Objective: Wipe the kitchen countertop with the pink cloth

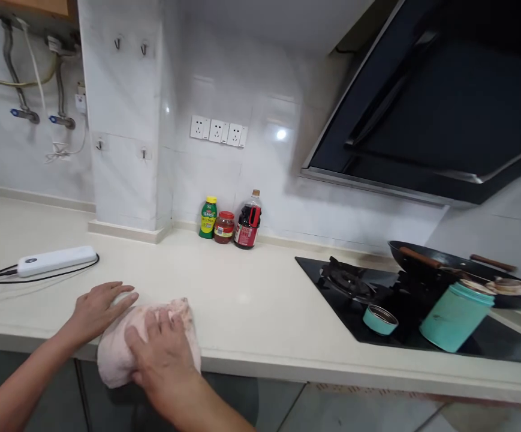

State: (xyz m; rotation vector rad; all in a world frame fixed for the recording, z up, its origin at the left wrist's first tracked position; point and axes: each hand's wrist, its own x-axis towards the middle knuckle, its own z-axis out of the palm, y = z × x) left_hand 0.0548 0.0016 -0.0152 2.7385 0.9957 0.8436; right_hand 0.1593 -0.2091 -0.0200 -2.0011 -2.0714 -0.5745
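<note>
A pale pink cloth (115,354) lies bunched at the counter's front edge, its near part hanging over. My right hand (165,354) presses on top of it, fingers bent into the fabric and closed on it. At the cloth's far left corner is my left hand (101,309), with a pale bit showing between its thumb and fingers; this looks like part of the cloth. The left palm is turned away, and whatever lies beneath the cloth is hidden.
A white power bank-like device (57,260) with black cables lies left. A green bottle (207,217), red-lidded jar (224,228) and dark sauce bottle (247,223) stand by the wall. Right, the black hob (377,282) bears a wok (404,255), turquoise canister (457,317) and turquoise lid (379,324).
</note>
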